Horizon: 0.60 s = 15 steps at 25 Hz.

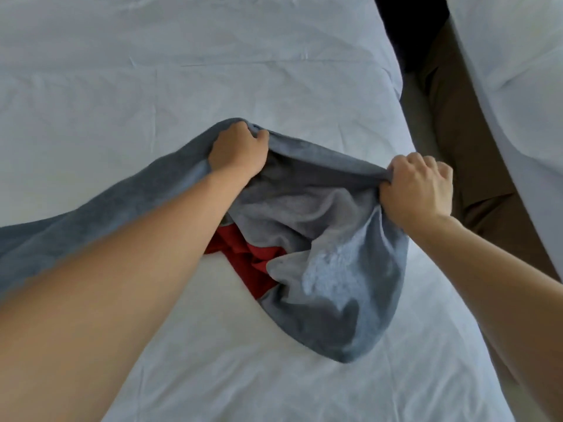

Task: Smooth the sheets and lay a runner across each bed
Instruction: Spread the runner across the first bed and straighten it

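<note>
- Runner (320, 269): grey-blue, terry-like cloth, bunched on the near half of the bed (243, 376); lower end pools in a rounded heap on the white sheet (213, 71), another length trails off to the left edge of view.
- Red cloth (246, 260) shows under the bunched folds, partly covered; what it is cannot be told.
- Left hand (239, 150): closed in a fist over the far edge of the runner, cloth gathered in the palm.
- Right hand (417, 187): fingers curled tight, pinching the same edge nearer the bed's right side. Edge sags between the two hands, not taut.
- Handling, judged: soft, limp, light to moderate weight; drapes and folds on itself, no stiffness. Pile looks grippy, unlikely to slip. Best held along one edge or at corners, hands well apart, then drawn flat.
- Sheet beyond the hands lies mostly flat, with faint creases.
- Second bed (518, 86) at far right, across a gap showing the floor (457, 147).
</note>
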Each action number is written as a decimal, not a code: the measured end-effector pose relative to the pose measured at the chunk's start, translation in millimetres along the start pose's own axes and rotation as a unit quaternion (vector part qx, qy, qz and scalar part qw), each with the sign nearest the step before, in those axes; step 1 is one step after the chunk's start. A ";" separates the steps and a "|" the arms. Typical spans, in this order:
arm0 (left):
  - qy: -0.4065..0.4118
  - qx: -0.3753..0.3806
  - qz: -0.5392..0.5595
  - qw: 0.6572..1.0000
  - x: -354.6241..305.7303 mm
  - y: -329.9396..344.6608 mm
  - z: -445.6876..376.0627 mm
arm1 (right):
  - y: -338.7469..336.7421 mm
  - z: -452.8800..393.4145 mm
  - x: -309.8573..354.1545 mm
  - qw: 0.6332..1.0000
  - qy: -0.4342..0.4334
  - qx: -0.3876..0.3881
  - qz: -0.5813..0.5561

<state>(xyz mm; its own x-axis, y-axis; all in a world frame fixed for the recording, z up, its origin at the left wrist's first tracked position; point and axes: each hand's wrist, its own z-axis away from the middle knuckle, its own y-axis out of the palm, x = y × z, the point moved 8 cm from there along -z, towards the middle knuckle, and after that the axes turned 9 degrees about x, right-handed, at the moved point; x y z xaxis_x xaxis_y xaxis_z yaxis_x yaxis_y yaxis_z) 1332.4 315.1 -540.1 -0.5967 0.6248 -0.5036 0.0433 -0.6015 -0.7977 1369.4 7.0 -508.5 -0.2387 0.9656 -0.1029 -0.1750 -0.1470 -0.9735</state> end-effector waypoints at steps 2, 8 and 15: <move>-0.005 0.097 -0.032 0.995 7.1 30.4 -11.0 | 9.6 -11.4 22.1 0.999 -0.014 0.004 -0.045; 0.222 -0.045 -0.041 0.973 43.2 26.0 71.9 | 16.7 65.2 154.6 0.952 -0.260 -0.073 -0.144; 0.435 0.032 -0.149 0.887 76.4 78.5 234.3 | 46.4 122.8 96.0 0.958 -0.136 -0.101 -0.230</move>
<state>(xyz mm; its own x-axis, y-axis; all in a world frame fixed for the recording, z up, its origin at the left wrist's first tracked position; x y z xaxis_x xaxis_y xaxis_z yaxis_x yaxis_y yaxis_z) 1102.5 199.0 -563.5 0.2726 0.8919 -0.3609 -0.0745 -0.3544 -0.9321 1221.0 66.5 -538.5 -0.4254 0.8228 0.3768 -0.1402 0.3514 -0.9257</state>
